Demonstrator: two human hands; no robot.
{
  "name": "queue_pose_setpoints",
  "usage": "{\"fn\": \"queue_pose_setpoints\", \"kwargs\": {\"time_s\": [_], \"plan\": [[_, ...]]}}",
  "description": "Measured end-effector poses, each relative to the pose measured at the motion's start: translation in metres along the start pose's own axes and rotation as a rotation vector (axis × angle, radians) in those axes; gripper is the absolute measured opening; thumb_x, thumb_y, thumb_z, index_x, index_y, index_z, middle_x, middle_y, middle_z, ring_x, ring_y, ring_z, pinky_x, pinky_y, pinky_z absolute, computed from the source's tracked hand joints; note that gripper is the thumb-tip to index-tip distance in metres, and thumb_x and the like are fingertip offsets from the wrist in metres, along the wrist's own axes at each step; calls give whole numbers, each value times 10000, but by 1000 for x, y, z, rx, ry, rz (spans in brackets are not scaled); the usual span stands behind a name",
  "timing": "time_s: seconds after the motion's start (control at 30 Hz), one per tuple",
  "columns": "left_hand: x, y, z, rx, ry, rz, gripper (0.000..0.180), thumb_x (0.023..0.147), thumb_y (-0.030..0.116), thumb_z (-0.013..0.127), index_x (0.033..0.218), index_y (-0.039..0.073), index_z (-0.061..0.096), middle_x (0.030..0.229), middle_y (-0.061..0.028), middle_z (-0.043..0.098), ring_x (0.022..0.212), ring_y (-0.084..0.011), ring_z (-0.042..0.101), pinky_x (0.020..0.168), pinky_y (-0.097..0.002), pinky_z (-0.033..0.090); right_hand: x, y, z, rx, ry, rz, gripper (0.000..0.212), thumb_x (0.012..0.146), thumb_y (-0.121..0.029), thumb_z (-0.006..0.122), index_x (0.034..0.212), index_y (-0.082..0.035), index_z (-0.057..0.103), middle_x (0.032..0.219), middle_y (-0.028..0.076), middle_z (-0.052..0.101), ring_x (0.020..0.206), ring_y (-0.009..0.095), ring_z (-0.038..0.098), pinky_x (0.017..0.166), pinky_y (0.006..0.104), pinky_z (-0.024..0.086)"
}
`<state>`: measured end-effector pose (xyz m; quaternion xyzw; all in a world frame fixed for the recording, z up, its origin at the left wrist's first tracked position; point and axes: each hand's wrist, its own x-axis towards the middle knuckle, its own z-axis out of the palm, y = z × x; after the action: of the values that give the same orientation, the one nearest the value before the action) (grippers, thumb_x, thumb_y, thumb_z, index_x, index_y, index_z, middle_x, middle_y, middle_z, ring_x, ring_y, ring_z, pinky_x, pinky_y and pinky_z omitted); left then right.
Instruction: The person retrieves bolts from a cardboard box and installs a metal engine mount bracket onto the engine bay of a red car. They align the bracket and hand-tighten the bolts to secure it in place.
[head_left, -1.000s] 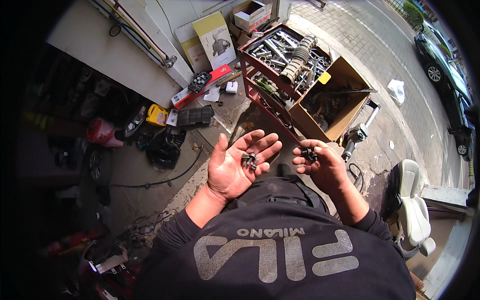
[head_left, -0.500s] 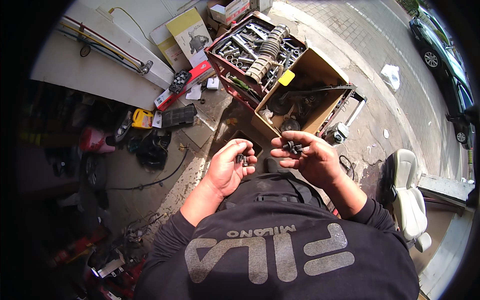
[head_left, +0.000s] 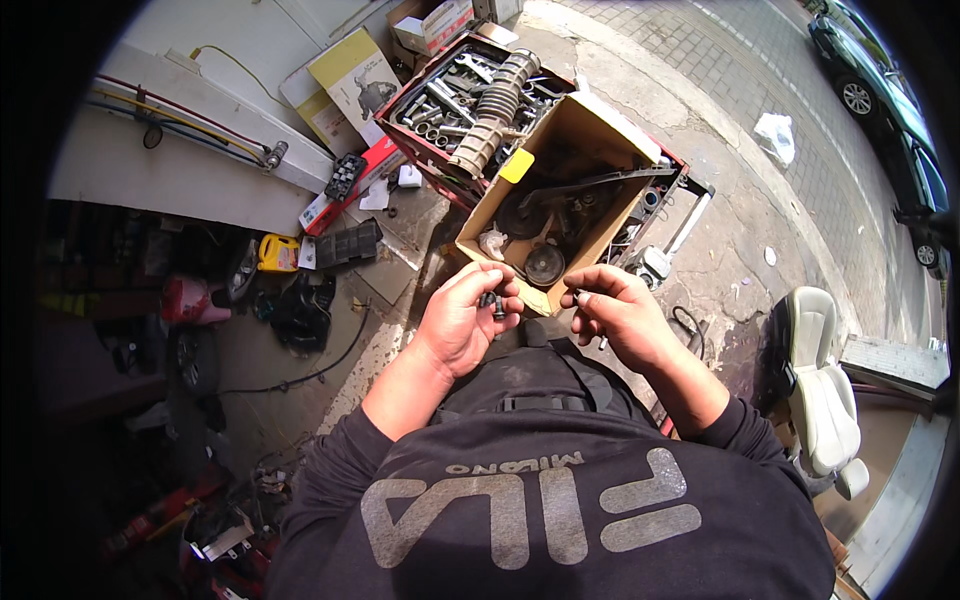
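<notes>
My left hand (head_left: pixel 462 318) is half curled, palm up, around a few small dark bolt-like pieces (head_left: pixel 492 302) resting against its fingers. To its right, my right hand (head_left: pixel 628 316) has thumb and fingertips drawn together in a pinch. A small dark piece (head_left: pixel 575 296) shows at those fingertips; its kind is too small to make out. Just beyond both hands stands an open cardboard box (head_left: pixel 612 128) holding dark used parts, among them a round pulley-like disc (head_left: pixel 545 264). The hands are apart from each other.
A red tool cart (head_left: pixel 425 163) full of sockets and wrenches carries a ribbed hose (head_left: pixel 500 98). A pale car seat (head_left: pixel 825 420) stands at right, near a parked car (head_left: pixel 885 110). At left lie a yellow jug (head_left: pixel 278 253) and a black cable (head_left: pixel 335 368).
My right hand has gone from loosely spread fingers with several dark pieces showing to a pinch. The box and cart sit further left and lower in the picture, as the view has shifted.
</notes>
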<state>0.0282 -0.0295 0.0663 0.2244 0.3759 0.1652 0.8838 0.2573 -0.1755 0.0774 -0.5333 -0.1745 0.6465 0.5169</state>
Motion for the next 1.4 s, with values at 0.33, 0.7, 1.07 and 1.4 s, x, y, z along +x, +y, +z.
{"fn": "queue_pose_setpoints", "kwargs": {"time_s": [0.33,0.7,1.07,1.4], "plan": [[-24,-18,-19,-60,106,42,182,1133,183,581,1242,71,674,1126,-83,714,979,-214,715,873,-396,608,95,-95,-43,-1261,404,-752,525,945,-78,661,1456,18,595,1402,305,645,1365,484,611,1163,520,504],[-38,-22,-32,-129,171,90,203,1131,185,556,1267,72,658,1164,-100,726,1031,-242,748,845,-394,609,37,-30,24,-1074,-401,-668,276,934,-108,775,1193,-51,696,1043,163,684,963,410,719,809,501,594],[-77,-32,-55,-240,371,146,155,1106,235,596,1178,120,671,966,-11,627,823,-171,616,771,-388,557,76,-53,-88,-622,333,-65,374,1087,-375,734,990,-20,667,792,46,681,594,156,685,532,331,536],[-80,-38,-58,-239,371,181,158,1113,210,578,1177,103,673,973,-22,634,830,-179,621,773,-390,561,110,-18,-80,-448,325,251,462,1067,-415,672,1279,-9,619,937,159,779,613,216,755,500,343,608]]}}
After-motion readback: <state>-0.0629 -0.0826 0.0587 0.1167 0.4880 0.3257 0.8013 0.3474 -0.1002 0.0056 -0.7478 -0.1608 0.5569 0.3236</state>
